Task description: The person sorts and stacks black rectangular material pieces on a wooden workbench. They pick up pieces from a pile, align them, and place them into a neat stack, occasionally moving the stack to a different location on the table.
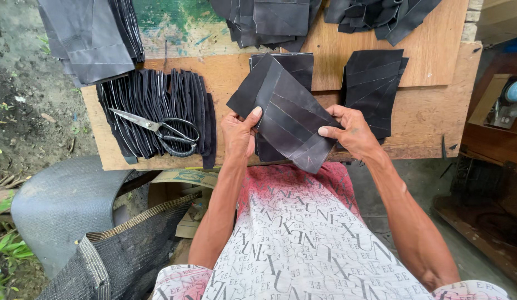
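A black rubber sheet (286, 114) with raised lengthwise ridges is held tilted above the front edge of a wooden work table (430, 111). My left hand (240, 131) grips its left edge with the thumb on top. My right hand (351, 130) holds its right edge, thumb pressed on the surface. More black pieces lie under it on the table. To the left, black-handled scissors (161, 130) rest on a row of black rubber strips (158, 108) stood on edge.
Stacks of black rubber pieces sit at the right (372, 89), top middle (269, 22), top right (380, 14) and top left (89, 39). A grey curved rubber piece (64, 200) and woven fabric (125, 250) lie on the ground at left. A cardboard box (500, 100) stands far right.
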